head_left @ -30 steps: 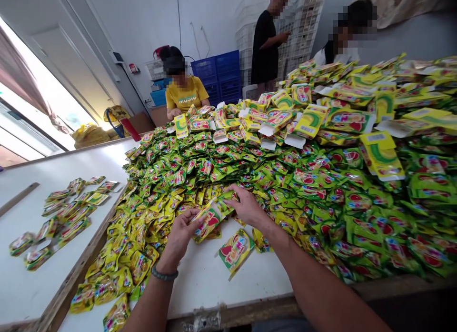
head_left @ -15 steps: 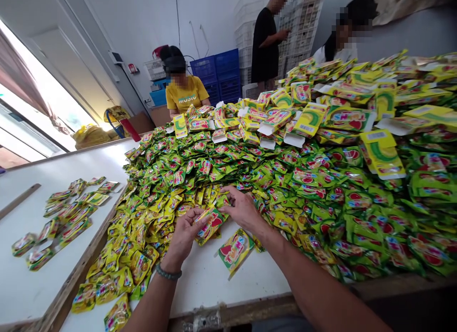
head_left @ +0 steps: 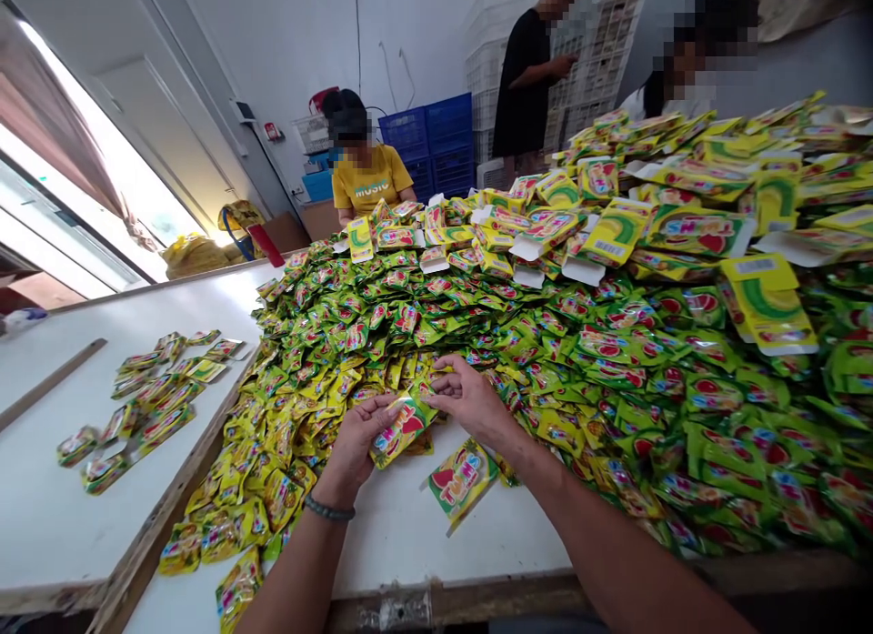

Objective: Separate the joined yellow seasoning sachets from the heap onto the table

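My left hand is closed round a small stack of green and yellow candy sachets, held just above the white table. My right hand pinches the far end of the same stack, its fingers curled at the edge of the huge sachet pile. One larger sachet with red lettering lies flat on the table right below my hands.
Folded yellow-green cartons lie on top of the pile at the back and right. A smaller group of sachets lies on the lower white table to the left. Three people are at the far end, by blue crates.
My hands have drawn closer together on the stack and shifted slightly right in view. The stack now sits more upright between them.
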A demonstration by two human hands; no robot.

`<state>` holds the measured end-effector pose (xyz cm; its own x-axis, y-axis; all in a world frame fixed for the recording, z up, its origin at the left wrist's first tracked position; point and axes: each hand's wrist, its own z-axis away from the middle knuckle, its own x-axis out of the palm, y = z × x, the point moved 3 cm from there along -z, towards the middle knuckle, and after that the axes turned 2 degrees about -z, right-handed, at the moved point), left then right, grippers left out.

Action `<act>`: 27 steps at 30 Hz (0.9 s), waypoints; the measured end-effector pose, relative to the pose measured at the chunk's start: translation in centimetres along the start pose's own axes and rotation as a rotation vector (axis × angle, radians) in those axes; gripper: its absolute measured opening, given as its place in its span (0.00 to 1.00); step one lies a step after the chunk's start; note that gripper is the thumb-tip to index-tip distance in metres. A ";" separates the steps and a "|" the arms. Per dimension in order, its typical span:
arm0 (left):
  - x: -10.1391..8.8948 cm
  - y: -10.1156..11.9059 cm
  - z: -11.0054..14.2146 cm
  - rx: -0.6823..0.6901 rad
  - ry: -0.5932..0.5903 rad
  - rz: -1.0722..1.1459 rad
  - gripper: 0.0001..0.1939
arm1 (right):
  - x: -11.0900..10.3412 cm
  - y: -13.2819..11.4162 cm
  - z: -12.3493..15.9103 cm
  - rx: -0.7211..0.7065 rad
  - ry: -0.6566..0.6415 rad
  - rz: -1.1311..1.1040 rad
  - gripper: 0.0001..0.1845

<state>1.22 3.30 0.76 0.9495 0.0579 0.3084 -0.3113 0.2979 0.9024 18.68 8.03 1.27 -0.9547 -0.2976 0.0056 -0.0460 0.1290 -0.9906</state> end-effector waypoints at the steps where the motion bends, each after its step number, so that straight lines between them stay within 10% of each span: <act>1: -0.1 0.1 0.0 0.002 0.001 0.006 0.21 | 0.0 0.2 -0.1 0.012 -0.013 -0.032 0.24; 10: -0.1 0.1 0.0 0.000 0.023 -0.038 0.22 | 0.6 0.5 0.8 -0.068 0.071 0.266 0.20; 20: -0.4 0.0 -0.1 0.013 0.082 -0.038 0.20 | 1.1 -0.9 1.3 0.032 -0.205 0.223 0.14; 27: 0.4 0.1 -0.2 0.046 0.075 -0.005 0.22 | 2.2 -0.2 1.6 0.092 -0.322 0.040 0.33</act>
<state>1.55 3.50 0.88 0.9509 0.1280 0.2818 -0.3061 0.2544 0.9174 17.05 5.80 1.29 -0.8126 -0.5795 -0.0622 0.0299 0.0651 -0.9974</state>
